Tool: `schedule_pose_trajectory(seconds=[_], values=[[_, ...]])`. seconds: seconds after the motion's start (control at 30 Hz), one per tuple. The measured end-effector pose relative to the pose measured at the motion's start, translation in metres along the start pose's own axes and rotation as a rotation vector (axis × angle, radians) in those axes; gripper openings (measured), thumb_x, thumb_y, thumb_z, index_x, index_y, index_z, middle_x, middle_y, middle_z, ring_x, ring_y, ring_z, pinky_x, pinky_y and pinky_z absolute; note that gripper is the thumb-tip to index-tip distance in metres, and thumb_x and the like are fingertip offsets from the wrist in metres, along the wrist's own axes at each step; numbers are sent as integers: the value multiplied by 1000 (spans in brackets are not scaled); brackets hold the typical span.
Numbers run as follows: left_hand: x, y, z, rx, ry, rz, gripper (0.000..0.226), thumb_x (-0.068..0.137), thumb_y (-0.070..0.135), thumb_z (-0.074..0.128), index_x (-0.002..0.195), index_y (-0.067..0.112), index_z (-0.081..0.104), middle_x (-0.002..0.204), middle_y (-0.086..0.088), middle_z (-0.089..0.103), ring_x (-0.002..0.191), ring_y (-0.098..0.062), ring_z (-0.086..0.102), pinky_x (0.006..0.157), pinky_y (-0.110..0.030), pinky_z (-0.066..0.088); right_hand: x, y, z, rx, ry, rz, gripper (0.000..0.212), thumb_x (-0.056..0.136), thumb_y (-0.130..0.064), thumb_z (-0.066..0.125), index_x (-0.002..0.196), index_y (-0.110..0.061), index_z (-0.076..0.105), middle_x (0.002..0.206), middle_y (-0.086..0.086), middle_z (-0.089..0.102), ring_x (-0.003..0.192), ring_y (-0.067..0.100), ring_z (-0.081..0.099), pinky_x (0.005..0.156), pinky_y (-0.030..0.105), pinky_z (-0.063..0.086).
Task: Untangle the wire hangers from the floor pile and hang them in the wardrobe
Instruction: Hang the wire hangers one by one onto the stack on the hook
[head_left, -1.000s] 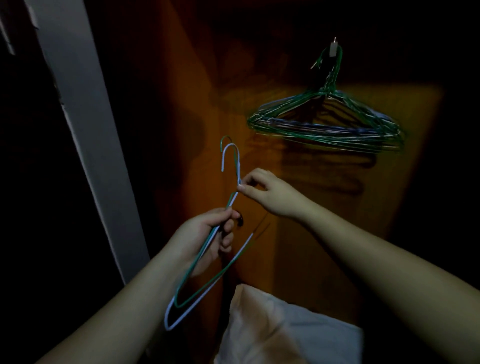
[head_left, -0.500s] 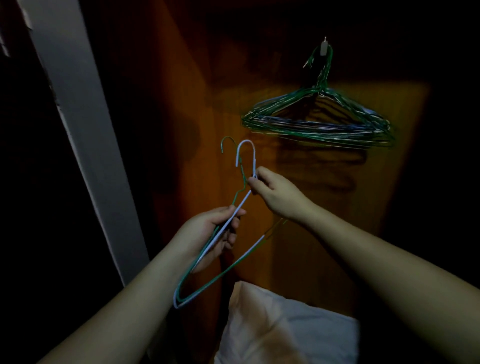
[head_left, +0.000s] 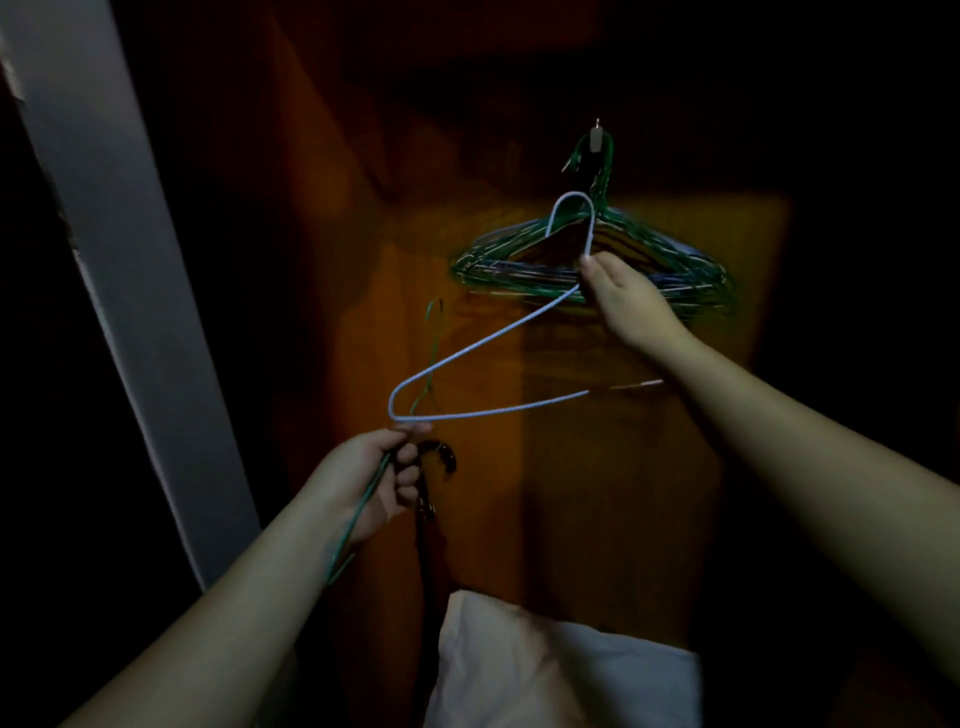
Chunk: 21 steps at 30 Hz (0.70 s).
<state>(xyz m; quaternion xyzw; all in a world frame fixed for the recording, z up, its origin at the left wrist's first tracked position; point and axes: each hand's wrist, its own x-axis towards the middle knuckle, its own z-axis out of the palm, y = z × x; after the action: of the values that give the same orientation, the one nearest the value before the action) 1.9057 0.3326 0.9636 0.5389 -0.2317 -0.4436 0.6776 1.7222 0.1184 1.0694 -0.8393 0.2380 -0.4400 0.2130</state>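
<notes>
My right hand (head_left: 626, 299) pinches a pale blue wire hanger (head_left: 483, 343) at its neck and holds it up in front of the wardrobe's back panel, its hook (head_left: 571, 208) just below the wall hook (head_left: 596, 137). A bunch of green and pale hangers (head_left: 592, 265) hangs from that wall hook, right behind my right hand. My left hand (head_left: 371, 475) grips a green wire hanger (head_left: 363, 506) lower left; its thin hook (head_left: 434, 312) points up. The blue hanger's left corner sits just above my left thumb.
The orange wooden wardrobe back (head_left: 649, 467) is dimly lit. A grey door edge (head_left: 119, 291) slants down the left side. A white pillow (head_left: 561, 670) lies at the bottom. A dark curved handle (head_left: 441, 457) with a dark strap below it hangs beside my left hand.
My right hand has pulled the blue hanger free of the green one and lifted it up and right towards the wall hook. My left hand stays low, keeping only the green hanger.
</notes>
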Motion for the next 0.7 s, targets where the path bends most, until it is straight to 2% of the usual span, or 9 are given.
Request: schedule_pose_trajectory(seconds=[0.07, 0.17, 0.27, 0.4, 0.5, 0.57, 0.63, 0.7], values=[[2, 4, 4, -11, 19, 21, 19, 101, 26, 43, 100, 17, 60, 53, 7, 36, 41, -7, 29, 41, -20, 24, 9, 4, -12, -22, 39, 35, 36, 106, -37, 31, 87, -13, 49, 73, -3, 46, 67, 12, 44, 62, 33, 24], [5, 21, 14, -24, 51, 54, 20, 101, 30, 45, 101, 16, 59, 54, 7, 35, 44, -8, 26, 42, -21, 22, 23, 11, -32, -36, 133, 76, 35, 106, -37, 28, 81, -21, 47, 74, -6, 46, 69, 12, 42, 61, 33, 27], [9, 38, 27, -20, 65, 101, 20, 102, 30, 44, 98, 17, 58, 52, 7, 34, 43, -7, 26, 42, -20, 22, 40, 13, -52, -54, 222, 127, 38, 106, -37, 28, 86, -11, 49, 75, 2, 47, 70, 20, 43, 58, 35, 28], [12, 59, 46, -51, 42, 143, 19, 102, 28, 44, 94, 17, 57, 53, 7, 35, 40, -7, 28, 39, -16, 23, 66, 17, -69, -117, 292, 175, 40, 106, -36, 29, 90, -8, 52, 85, 9, 53, 79, 26, 47, 65, 34, 27], [12, 71, 59, -59, 34, 168, 19, 102, 27, 44, 93, 17, 57, 53, 7, 36, 41, -7, 28, 38, -15, 24, 84, 19, -79, -119, 331, 197, 41, 106, -37, 30, 89, -8, 53, 84, 8, 55, 75, 23, 48, 63, 33, 28], [13, 77, 66, -69, 36, 178, 19, 102, 26, 44, 92, 16, 57, 52, 7, 37, 40, -7, 28, 38, -16, 24, 95, 18, -83, -110, 346, 205, 38, 105, -37, 32, 90, -10, 53, 77, 4, 53, 66, 17, 46, 56, 33, 29], [15, 80, 71, -84, 35, 181, 19, 102, 26, 44, 90, 16, 56, 50, 7, 37, 38, -7, 28, 38, -17, 24, 105, 15, -85, -107, 360, 216, 31, 105, -37, 36, 95, -13, 52, 71, -1, 50, 60, 11, 44, 51, 28, 32], [16, 81, 75, -90, 35, 177, 20, 102, 26, 44, 89, 16, 55, 49, 7, 37, 37, -7, 28, 37, -16, 24, 114, 13, -84, -93, 369, 215, 25, 103, -38, 41, 101, -15, 53, 71, -3, 51, 60, 13, 46, 53, 29, 34]])
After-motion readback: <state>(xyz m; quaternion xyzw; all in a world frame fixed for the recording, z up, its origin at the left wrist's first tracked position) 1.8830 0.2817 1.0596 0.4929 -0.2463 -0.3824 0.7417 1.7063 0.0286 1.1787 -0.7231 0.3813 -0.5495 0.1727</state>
